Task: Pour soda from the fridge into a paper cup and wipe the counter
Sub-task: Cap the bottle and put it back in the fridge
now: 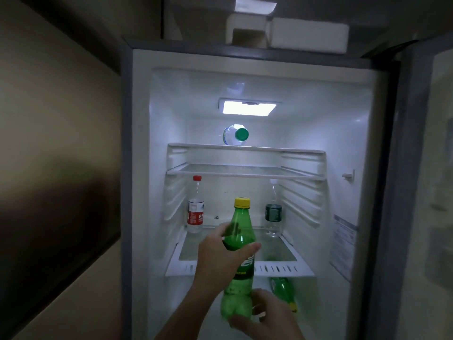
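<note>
Head view: the fridge (137, 168) stands open with its inner light on, and everything here is placed against it. In front of its lower glass shelf (282, 268) a green soda bottle (239, 273) with a yellow cap is held upright in both hands. The left hand (218, 256) wraps the bottle's upper body, thumb across the near side of the label and fingers curled round the far side. The right hand (267, 317) grips the bottle's base from below and to the right, fingers curled under it.

At the back of that same shelf, a clear bottle with a red cap and red label (195, 212) stands on the left and a clear bottle with a dark label (273, 212) stands on the right. On the fridge's top shelf a clear bottle with a green cap (236, 134) lies on its side, cap toward the camera. Below the lower shelf, to the right of the held bottle, a second green bottle (282, 288) lies tilted. White foam blocks (308, 35) sit on top of the fridge
</note>
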Tool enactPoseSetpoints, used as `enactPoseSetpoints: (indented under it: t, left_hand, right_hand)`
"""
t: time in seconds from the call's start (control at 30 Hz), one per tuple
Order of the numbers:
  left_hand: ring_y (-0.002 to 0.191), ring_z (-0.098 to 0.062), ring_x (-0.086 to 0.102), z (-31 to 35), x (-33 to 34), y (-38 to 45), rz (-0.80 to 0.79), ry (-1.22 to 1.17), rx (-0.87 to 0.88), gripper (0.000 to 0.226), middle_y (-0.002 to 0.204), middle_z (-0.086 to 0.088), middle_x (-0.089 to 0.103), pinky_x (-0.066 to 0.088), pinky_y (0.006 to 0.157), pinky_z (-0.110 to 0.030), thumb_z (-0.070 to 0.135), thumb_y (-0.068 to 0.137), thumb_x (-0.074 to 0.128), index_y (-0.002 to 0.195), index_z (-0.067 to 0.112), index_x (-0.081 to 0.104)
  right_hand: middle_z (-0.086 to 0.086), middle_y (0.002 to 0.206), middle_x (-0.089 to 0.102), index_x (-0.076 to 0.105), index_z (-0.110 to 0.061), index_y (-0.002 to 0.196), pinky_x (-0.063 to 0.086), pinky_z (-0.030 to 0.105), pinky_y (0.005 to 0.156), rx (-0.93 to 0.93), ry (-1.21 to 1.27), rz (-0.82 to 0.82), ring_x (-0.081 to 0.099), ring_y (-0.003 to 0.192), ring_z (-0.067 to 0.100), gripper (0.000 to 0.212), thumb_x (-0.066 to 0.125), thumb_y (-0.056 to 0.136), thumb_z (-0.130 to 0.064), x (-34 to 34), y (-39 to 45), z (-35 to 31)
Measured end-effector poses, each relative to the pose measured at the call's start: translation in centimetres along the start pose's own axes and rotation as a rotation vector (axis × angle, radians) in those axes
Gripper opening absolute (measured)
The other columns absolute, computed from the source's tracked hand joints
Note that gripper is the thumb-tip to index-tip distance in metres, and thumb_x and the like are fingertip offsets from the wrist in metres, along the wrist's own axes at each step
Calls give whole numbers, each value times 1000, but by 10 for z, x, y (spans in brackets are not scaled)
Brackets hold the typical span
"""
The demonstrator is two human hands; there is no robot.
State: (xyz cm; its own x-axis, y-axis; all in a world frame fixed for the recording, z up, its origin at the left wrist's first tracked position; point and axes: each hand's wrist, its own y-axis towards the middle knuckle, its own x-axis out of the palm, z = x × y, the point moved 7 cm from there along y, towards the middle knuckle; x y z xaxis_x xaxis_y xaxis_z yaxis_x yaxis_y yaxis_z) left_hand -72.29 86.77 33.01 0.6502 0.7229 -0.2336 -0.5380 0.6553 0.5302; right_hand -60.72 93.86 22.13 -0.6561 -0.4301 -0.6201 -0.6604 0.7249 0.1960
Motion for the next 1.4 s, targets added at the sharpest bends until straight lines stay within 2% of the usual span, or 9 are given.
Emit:
enactPoseSetpoints:
  t: [0.1,0.23,0.37,0.47,0.53,0.7,1.03,1.17,1.4]
  left_hand:
    - [86,-2,70,-14,8,35,25,-12,-12,36,95,6,73,55,67,-15,34,75,86,104,27,65]
    - [88,-6,71,-32,17,74,50,-21,-28,47,96,5,73,59,77,-24,37,72,87,111,21,66]
    - [92,-4,70,-55,24,110,57,-38,-72,58,101,7,73,59,82,-26,41,70,88,119,20,66]
    - [97,-7,69,-68,30,135,61,2,-60,66,108,6,72,60,85,-32,47,69,87,125,19,64]
    - [92,-6,70,-74,34,151,66,29,-25,62,102,6,73,61,81,-28,44,70,87,120,15,66]
    - [92,0,67,-96,44,187,54,70,-1,57,104,9,72,52,74,-11,42,71,88,119,19,67]
    - [99,-12,68,-131,52,239,81,85,6,63,111,3,72,59,87,-32,42,70,88,124,16,66]
    - [97,-10,69,-140,43,248,106,110,28,64,108,4,73,60,86,-34,44,68,89,123,19,66]
    - [96,-8,68,-155,31,254,124,68,-17,56,107,5,72,59,86,-31,35,73,88,120,18,65]
  right_hand:
    - [-21,91,70,66,-43,95,51,17,78,-44,5,-12,61,86,-7,46,78,57,-66,-9,39,3]
    - [-20,92,69,65,-45,91,45,12,76,-68,-33,-32,59,90,-7,42,77,57,-67,-17,82,8]
    - [-20,92,72,71,-42,89,52,23,87,-71,-31,-56,63,87,-9,37,79,57,-58,-16,118,12]
    - [-18,87,70,65,-45,82,49,11,76,-73,-49,-44,60,83,-13,27,85,64,-46,-21,143,11]
    - [-18,84,68,59,-46,83,44,8,68,-93,-71,-24,57,85,-15,30,85,68,-43,-22,160,14]
    - [-19,88,68,62,-40,90,49,16,78,-83,-78,0,60,87,-8,33,80,66,-52,-13,202,27]
    - [-21,92,63,66,-27,115,50,22,84,-44,-45,8,59,90,-5,50,82,71,-47,-3,268,40]
    - [-24,86,60,66,-29,112,49,19,72,-58,-38,2,59,83,-6,46,82,72,-46,10,284,35]
    - [-19,98,66,66,-28,117,48,19,80,-61,0,-1,58,89,-8,54,83,69,-45,23,298,37]
